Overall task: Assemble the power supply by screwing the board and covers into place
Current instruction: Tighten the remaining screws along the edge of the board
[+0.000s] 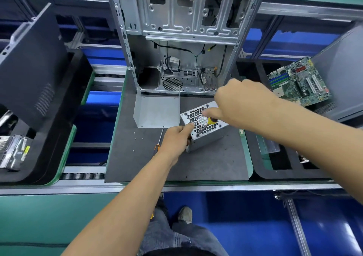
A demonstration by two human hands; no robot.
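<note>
A silver power supply box [211, 138] with a honeycomb fan grille stands tilted on the dark mat [176, 163]. My left hand [175, 140] grips its near left corner, thumb on the grille edge. My right hand [239, 103] holds a yellow-handled screwdriver [207, 125] whose tip is at the grille's lower left corner. A bent metal cover [157, 110] lies to the left of the box. A second, orange-handled screwdriver [159, 142] lies on the mat by my left wrist. Several small screws [135, 139] are scattered on the mat.
An open computer case [182, 39] stands behind the mat. A green motherboard [298, 81] leans in a black tray at the right. A dark case panel [33, 67] sits at the left, with bagged parts [13, 151] below it. Conveyor rollers [82, 176] run along the mat's left side.
</note>
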